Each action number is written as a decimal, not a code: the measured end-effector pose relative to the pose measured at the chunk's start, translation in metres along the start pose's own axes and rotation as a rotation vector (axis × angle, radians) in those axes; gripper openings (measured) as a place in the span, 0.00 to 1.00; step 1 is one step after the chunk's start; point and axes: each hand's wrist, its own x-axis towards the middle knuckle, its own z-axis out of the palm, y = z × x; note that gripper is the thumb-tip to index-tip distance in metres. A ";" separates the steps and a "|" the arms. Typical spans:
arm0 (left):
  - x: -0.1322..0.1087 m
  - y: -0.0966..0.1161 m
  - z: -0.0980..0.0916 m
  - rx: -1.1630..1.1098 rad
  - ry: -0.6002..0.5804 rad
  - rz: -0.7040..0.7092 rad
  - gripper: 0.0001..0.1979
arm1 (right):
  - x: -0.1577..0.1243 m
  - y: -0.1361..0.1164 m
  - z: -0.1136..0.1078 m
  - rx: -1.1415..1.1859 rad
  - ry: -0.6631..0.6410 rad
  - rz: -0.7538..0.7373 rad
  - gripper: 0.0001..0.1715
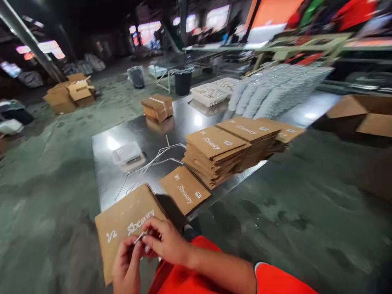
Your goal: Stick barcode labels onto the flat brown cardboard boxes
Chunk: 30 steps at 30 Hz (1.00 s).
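You are standing over a steel table on a concrete floor in a dim warehouse, with stacked cartons showing at twelve o'clock. Your left hand and right hand are pinching a white strip, fingers half-curled, over a flat carton at eleven o'clock.

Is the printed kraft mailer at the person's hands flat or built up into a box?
Flat: the printed kraft mailer shows as a single flat panel with no raised sides.
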 end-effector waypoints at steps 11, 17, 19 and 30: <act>-0.008 -0.004 0.013 0.065 0.059 0.064 0.17 | 0.008 -0.002 -0.004 -0.131 -0.004 -0.003 0.07; -0.007 -0.014 0.008 0.223 0.187 0.005 0.22 | 0.038 0.003 -0.020 -0.198 0.130 -0.102 0.10; -0.003 -0.016 0.006 0.248 0.173 0.003 0.22 | 0.062 0.014 -0.029 -0.261 0.222 -0.083 0.09; 0.023 -0.043 -0.001 0.254 0.034 0.023 0.20 | 0.122 0.047 -0.034 -0.630 0.198 0.084 0.09</act>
